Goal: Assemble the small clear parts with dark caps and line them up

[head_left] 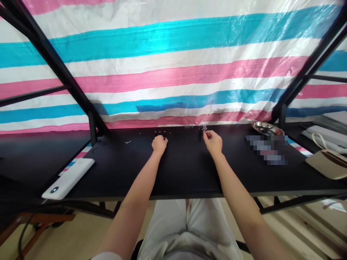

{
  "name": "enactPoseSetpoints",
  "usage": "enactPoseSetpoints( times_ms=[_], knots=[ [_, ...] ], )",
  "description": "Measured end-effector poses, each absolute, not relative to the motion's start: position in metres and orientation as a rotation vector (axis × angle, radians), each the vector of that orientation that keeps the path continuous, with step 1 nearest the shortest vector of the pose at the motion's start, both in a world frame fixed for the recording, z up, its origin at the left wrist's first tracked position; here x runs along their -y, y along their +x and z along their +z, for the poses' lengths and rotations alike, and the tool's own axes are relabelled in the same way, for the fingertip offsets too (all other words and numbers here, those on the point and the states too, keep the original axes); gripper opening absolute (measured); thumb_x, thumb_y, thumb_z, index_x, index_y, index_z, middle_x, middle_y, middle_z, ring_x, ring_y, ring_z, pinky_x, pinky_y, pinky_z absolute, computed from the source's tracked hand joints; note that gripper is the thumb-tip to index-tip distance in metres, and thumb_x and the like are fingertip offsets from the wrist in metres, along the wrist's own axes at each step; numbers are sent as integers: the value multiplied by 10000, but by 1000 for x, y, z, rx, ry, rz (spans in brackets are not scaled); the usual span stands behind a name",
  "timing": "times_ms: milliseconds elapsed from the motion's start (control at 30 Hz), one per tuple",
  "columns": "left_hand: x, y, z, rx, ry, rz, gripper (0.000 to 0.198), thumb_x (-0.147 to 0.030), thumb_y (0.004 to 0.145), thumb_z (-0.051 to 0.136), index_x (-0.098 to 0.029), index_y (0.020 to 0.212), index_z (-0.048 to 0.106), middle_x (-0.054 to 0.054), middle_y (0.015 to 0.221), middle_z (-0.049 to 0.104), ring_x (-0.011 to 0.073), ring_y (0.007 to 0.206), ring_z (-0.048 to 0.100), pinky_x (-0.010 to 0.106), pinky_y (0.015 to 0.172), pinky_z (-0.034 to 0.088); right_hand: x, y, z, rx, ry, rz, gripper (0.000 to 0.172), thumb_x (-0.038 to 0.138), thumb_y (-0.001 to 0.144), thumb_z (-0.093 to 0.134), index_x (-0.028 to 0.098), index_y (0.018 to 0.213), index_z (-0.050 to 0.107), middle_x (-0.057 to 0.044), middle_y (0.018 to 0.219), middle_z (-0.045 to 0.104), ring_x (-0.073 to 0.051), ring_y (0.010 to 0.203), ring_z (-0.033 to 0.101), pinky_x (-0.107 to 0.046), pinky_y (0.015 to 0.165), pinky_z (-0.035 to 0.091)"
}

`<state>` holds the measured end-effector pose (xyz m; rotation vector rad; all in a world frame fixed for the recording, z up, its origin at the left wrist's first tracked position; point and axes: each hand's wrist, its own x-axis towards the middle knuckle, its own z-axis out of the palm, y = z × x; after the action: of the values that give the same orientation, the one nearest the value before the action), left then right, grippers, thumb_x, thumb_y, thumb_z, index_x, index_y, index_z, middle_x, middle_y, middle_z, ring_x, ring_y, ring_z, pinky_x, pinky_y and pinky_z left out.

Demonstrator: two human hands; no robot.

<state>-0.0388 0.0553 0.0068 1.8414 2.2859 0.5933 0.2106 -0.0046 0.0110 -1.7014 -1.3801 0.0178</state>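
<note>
Striped plastic sheeting (173,83) in pink, white and turquoise hangs behind a black worktop (187,166), flanked by dark metal struts (61,68), as a person in pale trousers (187,231) works with both bare arms stretched toward the far edge. At right of centre, the right grip (213,143) is pinched on a small greyish piece (205,128) close to that edge, its details too small to make out. The left grip (159,144) is curled down on the worktop, just short of a row of small round pieces (159,132); whether it is clasping anything cannot be told. Between the two, at the back edge, lies a short row of tiny metallic parts (189,127), with thin white scraps (128,142) well to the left. A shiny metal dish (268,129) sits toward the back right, beyond a blurred-out item (267,150). A white, rounded device (69,178) lies at the worktop's left end, and a beige pouch (325,164) with a looped strap rests at the far right, near a pale stack (329,131).
</note>
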Motion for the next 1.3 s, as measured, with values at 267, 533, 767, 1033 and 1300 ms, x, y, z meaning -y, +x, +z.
enactPoseSetpoints(
  times_ms=[267, 533, 767, 1033, 1300],
  knots=[
    [-34, -40, 3, -2230, 2125, 474, 297, -405, 819, 454, -209, 860, 674, 98, 887, 669, 243, 857, 625, 310, 732, 454, -7, 231, -9, 1425, -2089, 119, 216, 288, 731, 541, 195, 897, 642, -71, 888, 644, -197, 814, 577, -280, 660, 413],
    [-11, 26, 10, -1436, 2640, 488, 365, -353, 885, 354, -255, 1183, 542, 65, 1063, 641, 196, 936, 606, 281, 820, 424, -22, 233, -26, 1461, -2099, 35, 286, 361, 750, 535, 173, 914, 677, -121, 934, 624, -237, 887, 557, -336, 732, 411],
    [-30, 83, 10, -1436, 2629, 403, 593, -270, 851, 418, -253, 1412, 226, 102, 1086, 618, 238, 930, 609, 342, 818, 436, -33, 234, -30, 1419, -2115, 52, 297, 399, 749, 541, 175, 912, 648, -98, 901, 638, -229, 873, 570, -339, 755, 391],
    [-44, 105, -4, -1591, 2570, 445, 450, -302, 887, 374, -255, 1335, 385, 129, 986, 642, 265, 880, 623, 368, 760, 443, -38, 236, -31, 1429, -2097, 58, 249, 383, 751, 535, 192, 863, 647, -67, 859, 647, -214, 843, 569, -320, 728, 380],
    [-38, 70, 6, -1623, 2207, 861, 231, -363, 816, 524, -244, 980, 634, 33, 767, 662, 179, 740, 610, 259, 664, 421, -36, 237, -31, 1437, -2080, 46, 229, 386, 758, 537, 207, 847, 647, -57, 822, 646, -205, 810, 570, -315, 715, 375]
  ],
)
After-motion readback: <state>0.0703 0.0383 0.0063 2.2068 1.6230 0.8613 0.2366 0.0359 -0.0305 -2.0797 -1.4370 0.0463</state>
